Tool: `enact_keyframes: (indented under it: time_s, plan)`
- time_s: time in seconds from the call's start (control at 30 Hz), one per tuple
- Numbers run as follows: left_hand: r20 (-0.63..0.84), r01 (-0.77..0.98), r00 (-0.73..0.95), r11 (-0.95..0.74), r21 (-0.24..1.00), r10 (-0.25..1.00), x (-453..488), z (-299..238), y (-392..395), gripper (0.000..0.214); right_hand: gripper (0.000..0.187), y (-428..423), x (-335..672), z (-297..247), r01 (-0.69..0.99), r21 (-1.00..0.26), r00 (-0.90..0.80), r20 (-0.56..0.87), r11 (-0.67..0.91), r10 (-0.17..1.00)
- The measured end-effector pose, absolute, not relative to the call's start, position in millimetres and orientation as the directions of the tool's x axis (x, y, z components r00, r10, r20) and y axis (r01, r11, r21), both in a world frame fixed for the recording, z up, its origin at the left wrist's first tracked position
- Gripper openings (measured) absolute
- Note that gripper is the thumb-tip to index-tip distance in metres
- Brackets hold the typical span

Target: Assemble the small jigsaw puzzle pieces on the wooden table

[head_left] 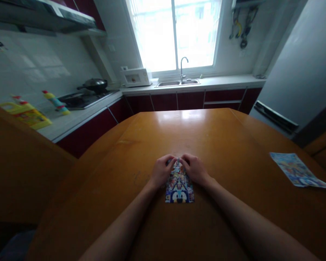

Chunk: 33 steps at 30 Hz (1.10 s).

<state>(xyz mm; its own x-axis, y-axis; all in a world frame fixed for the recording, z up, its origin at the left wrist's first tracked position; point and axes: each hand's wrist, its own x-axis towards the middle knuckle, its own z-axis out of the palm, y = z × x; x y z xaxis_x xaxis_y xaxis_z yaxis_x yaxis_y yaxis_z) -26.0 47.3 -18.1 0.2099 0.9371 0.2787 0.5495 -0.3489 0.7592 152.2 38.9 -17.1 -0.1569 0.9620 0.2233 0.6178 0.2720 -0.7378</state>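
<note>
**Left hand (163, 170) and right hand (196, 169) placed at a cartoon picture (179, 185)**

The cartoon picture is laid flat on the wooden table (111, 174), centred between the forearms. A blue dog's face (179, 195) is printed at its near end; its remaining area is crowded with small, multicoloured detail in which lettering cannot be made out. The far end is touched by both hands, held close together with fingers curled and thumbs drawn inward; whether a piece is pinched by either cannot be told. A second printed sheet (299, 170), mainly blue, is seen near the table's right edge. On the counter (70, 122) at left, a yellow jug (29, 115) is marked by a red-and-green label, too blurred to be read; a yellow-and-blue bottle (57, 103) is placed beside it.
</note>
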Motion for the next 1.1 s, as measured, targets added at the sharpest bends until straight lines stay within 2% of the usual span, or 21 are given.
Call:
enact_keyframes:
  time_s: [0.13, 0.23, 0.37, 0.5, 0.73, 1.1]
  plan:
    - [0.327, 0.508, 0.174, -0.369, 0.778, 0.929, -28, -19, 49, 0.023, 0.026, 38, 153, -17, 0.59, -0.747, -0.174, 0.251, 0.305, 0.952]
    - [0.367, 0.48, 0.168, -0.401, 0.78, 0.915, -30, -21, 49, 0.026, 0.026, 40, 153, -19, 0.577, -0.76, -0.164, 0.251, 0.299, 0.954]
    - [0.302, 0.418, 0.092, -0.313, 0.853, 0.949, -29, -20, 49, 0.022, 0.028, 43, 154, -25, 0.524, -0.811, -0.14, 0.221, 0.262, 0.965]
    - [0.278, 0.398, 0.07, -0.282, 0.873, 0.958, -28, -20, 51, 0.033, 0.031, 47, 153, -32, 0.414, -0.872, -0.124, 0.229, 0.26, 0.965]
    - [0.274, 0.303, 0.019, -0.267, 0.915, 0.962, -29, -22, 54, 0.042, 0.028, 54, 154, -36, 0.301, -0.924, 0.053, 0.263, 0.235, 0.963]
    - [0.263, 0.364, -0.033, -0.233, 0.902, 0.964, -29, -21, 48, 0.038, 0.024, 48, 154, -33, 0.332, -0.911, 0.072, 0.284, 0.246, 0.956]
